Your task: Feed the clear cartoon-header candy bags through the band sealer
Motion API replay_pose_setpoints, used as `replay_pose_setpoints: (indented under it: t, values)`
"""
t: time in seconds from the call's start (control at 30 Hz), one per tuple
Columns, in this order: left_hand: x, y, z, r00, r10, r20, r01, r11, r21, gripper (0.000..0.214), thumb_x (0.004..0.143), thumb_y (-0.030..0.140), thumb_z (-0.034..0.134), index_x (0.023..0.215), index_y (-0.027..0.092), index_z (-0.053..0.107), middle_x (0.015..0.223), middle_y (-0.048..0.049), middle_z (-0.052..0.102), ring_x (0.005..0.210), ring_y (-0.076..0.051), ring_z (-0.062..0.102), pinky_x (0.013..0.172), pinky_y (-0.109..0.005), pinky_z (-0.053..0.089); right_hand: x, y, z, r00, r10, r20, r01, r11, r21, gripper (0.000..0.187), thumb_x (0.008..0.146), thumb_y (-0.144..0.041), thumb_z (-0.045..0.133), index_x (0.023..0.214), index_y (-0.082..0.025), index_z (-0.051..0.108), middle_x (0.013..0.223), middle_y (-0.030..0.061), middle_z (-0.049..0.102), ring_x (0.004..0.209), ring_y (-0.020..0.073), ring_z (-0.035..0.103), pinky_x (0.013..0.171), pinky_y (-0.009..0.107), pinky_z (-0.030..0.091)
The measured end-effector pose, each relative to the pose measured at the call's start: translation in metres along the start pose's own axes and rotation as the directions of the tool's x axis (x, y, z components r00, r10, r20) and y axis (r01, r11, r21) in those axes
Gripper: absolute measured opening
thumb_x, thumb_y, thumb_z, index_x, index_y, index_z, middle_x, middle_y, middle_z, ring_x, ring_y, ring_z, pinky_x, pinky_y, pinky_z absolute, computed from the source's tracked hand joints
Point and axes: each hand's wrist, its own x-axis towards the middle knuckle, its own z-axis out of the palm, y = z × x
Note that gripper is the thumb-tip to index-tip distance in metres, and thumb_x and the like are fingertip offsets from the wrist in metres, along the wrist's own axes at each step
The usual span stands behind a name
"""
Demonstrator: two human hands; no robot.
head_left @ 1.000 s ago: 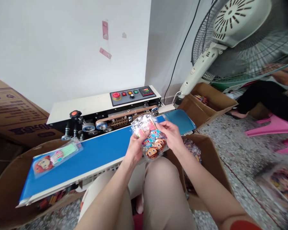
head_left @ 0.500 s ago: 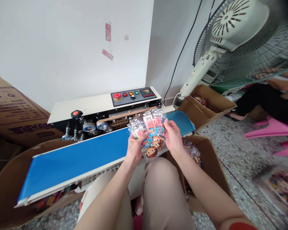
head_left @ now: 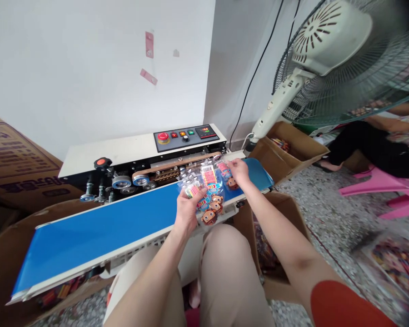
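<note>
In my left hand (head_left: 188, 206) are a few clear plastic packets (head_left: 209, 193) in a fan, printed with a cartoon monkey face, blue lettering and a barcode. The thumb lies across their front. My right hand (head_left: 238, 171) pinches one separate packet (head_left: 229, 177) by its upper right part. That packet hangs over the right end of the blue conveyor belt (head_left: 122, 222), close to the band sealing machine (head_left: 129, 152). Its top edge is near the machine's front guide; whether it touches I cannot tell.
A control panel (head_left: 187, 137) with a red button tops the machine. A fan (head_left: 316, 36) stands at the right. Cardboard boxes (head_left: 282, 159) surround the machine, some holding packets. A pink stool (head_left: 381, 188) and a person's dark-clothed leg (head_left: 361, 145) are further right.
My right hand has drawn one packet away from the fan, to the right and up toward the machine. My left hand keeps the others. The view has shifted slightly.
</note>
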Motion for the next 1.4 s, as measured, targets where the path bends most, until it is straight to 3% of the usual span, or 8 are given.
replay_pose_setpoints:
  t: [0.23, 0.37, 0.5, 0.7, 0.93, 1.1, 1.23, 1.4]
  values:
    - [0.001, -0.004, 0.001, 0.998, 0.062, 0.006, -0.062, 0.998, 0.012, 0.045, 0.056, 0.031, 0.086, 0.092, 0.013, 0.065, 0.082, -0.0054, 0.072, 0.066, -0.017, 0.067, 0.066, -0.03, 0.053, -0.09, -0.048, -0.019, 0.929, -0.228, 0.29, 0.045, 0.851, 0.523, 0.043, 0.08, -0.062, 0.055, 0.077, -0.02, 0.06, 0.075, 0.0028, 0.066, 0.072, 0.0173, 0.061, 0.065, 0.026, 0.046]
    - [0.0, -0.004, 0.001, 0.995, 0.102, 0.0, -0.102, 0.993, 0.067, 0.041, 0.057, 0.03, 0.085, 0.09, 0.013, 0.066, 0.079, -0.0036, 0.071, 0.063, -0.015, 0.064, 0.062, -0.027, 0.051, -0.097, -0.038, -0.024, 0.961, -0.059, 0.27, -0.154, 0.696, 0.701, 0.042, 0.067, -0.057, 0.072, 0.079, -0.02, 0.056, 0.074, -0.001, 0.065, 0.061, 0.0125, 0.059, 0.057, 0.024, 0.047]
    - [0.0, -0.002, -0.001, 0.997, 0.074, 0.037, -0.076, 0.995, 0.068, 0.039, 0.059, 0.031, 0.084, 0.091, 0.014, 0.068, 0.083, -0.0051, 0.072, 0.069, -0.016, 0.066, 0.067, -0.029, 0.052, -0.047, -0.001, -0.027, 0.963, 0.201, 0.179, -0.269, 0.72, 0.64, 0.053, 0.048, -0.061, 0.079, 0.068, -0.019, 0.055, 0.059, -0.0035, 0.058, 0.049, 0.0101, 0.051, 0.046, 0.023, 0.041]
    - [-0.002, -0.001, 0.001, 0.997, 0.022, 0.07, -0.027, 0.997, 0.075, 0.042, 0.057, 0.037, 0.085, 0.09, 0.013, 0.072, 0.086, -0.0079, 0.074, 0.072, -0.018, 0.067, 0.07, -0.029, 0.052, 0.002, 0.031, -0.015, 0.978, -0.015, 0.209, -0.028, 0.979, 0.204, 0.048, 0.06, -0.064, 0.071, 0.064, -0.017, 0.062, 0.061, 0.0019, 0.062, 0.057, 0.0145, 0.055, 0.052, 0.025, 0.039]
    - [-0.004, 0.0, 0.005, 0.996, -0.04, 0.081, 0.035, 0.997, 0.061, 0.043, 0.057, 0.037, 0.085, 0.089, 0.012, 0.072, 0.084, -0.0093, 0.074, 0.069, -0.019, 0.067, 0.066, -0.029, 0.053, -0.006, 0.004, 0.001, 0.969, -0.132, 0.209, 0.143, 0.989, -0.036, 0.044, 0.071, -0.056, 0.066, 0.089, -0.016, 0.07, 0.07, 0.0066, 0.067, 0.068, 0.0208, 0.061, 0.063, 0.029, 0.043]
    - [-0.002, 0.0, 0.003, 0.996, 0.01, 0.092, -0.015, 0.998, 0.06, 0.04, 0.063, 0.036, 0.082, 0.092, 0.013, 0.071, 0.087, -0.0085, 0.074, 0.072, -0.018, 0.067, 0.069, -0.03, 0.053, -0.043, -0.028, -0.005, 0.969, -0.101, 0.226, 0.04, 0.965, 0.26, 0.054, 0.082, -0.064, 0.048, 0.098, -0.017, 0.068, 0.079, 0.0091, 0.068, 0.073, 0.0215, 0.063, 0.065, 0.03, 0.048]
    - [-0.002, 0.001, 0.004, 0.996, 0.015, 0.093, -0.019, 0.999, 0.043, 0.036, 0.061, 0.035, 0.083, 0.087, 0.013, 0.071, 0.083, -0.0068, 0.073, 0.07, -0.017, 0.067, 0.069, -0.028, 0.052, -0.096, -0.04, -0.018, 0.839, -0.207, 0.503, -0.148, 0.802, 0.578, 0.047, 0.08, -0.063, 0.055, 0.092, -0.019, 0.069, 0.083, 0.0049, 0.07, 0.076, 0.0183, 0.063, 0.067, 0.028, 0.051]
    - [-0.004, 0.0, 0.004, 0.992, -0.033, 0.125, 0.028, 0.999, 0.044, 0.037, 0.059, 0.038, 0.084, 0.084, 0.014, 0.071, 0.08, -0.0067, 0.073, 0.071, -0.018, 0.067, 0.069, -0.029, 0.052, -0.102, -0.023, -0.02, 0.906, 0.012, 0.422, -0.329, 0.649, 0.687, 0.047, 0.068, -0.061, 0.069, 0.088, -0.019, 0.066, 0.076, 0.002, 0.067, 0.065, 0.0172, 0.062, 0.058, 0.029, 0.051]
